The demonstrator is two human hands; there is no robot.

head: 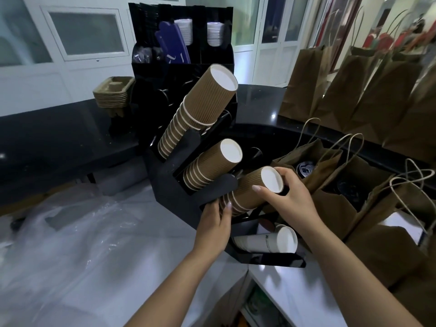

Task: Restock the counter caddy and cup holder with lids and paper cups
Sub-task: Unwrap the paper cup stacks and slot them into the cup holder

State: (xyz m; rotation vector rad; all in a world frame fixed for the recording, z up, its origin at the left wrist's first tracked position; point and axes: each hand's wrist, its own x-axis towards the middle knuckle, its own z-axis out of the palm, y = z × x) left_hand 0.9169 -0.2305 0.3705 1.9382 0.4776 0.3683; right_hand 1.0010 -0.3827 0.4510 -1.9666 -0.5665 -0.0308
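Both hands (213, 220) (291, 197) grip brown cup stack (250, 192) | white cup (266, 241) print unreadable

White panelled doors (271, 38) behind black counter (59, 131)

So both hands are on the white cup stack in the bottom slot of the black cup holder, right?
Not quite. The head view shows the left hand and right hand on the brown cup stack, one slot up in the black cup holder. The white cup stack lies untouched below.
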